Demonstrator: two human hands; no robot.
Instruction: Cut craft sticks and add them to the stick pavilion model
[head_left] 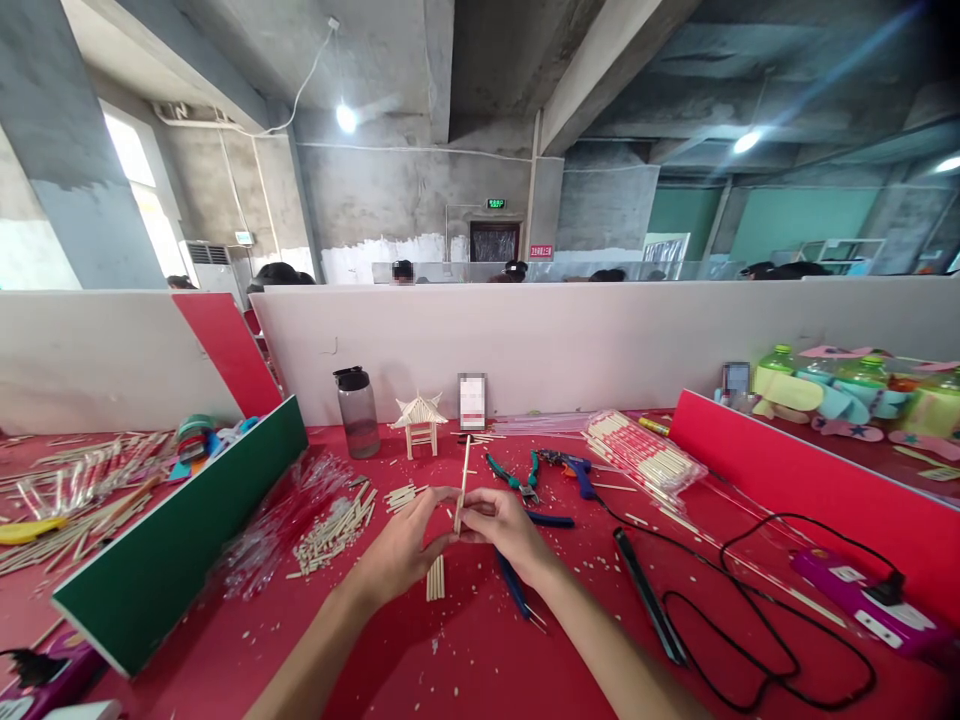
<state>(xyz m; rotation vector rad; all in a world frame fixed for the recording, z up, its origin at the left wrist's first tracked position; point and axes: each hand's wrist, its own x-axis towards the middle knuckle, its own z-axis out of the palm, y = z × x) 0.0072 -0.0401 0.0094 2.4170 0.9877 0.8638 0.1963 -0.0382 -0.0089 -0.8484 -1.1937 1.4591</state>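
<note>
My left hand [405,545] and my right hand [508,528] meet over the middle of the red table. Between their fingertips stands a thin wooden stick [466,468], nearly upright; fingers hide its lower end, so I cannot tell whether further pieces are held with it. Just below lies a small bundle of short sticks [436,580], and beyond my left hand another group of sticks [405,496]. Green-handled pliers [521,482] and a blue glue gun [579,470] lie past my right hand. Further back stands a small pavilion model [421,425] built from sticks.
A dark bottle [358,412] and a phone [472,402] stand near the back partition [600,340]. Cut sticks [337,530] are heaped left, packaged sticks [645,458] right. A black cutter [649,595], a looping cable [750,590] and a purple power strip [862,600] occupy the right.
</note>
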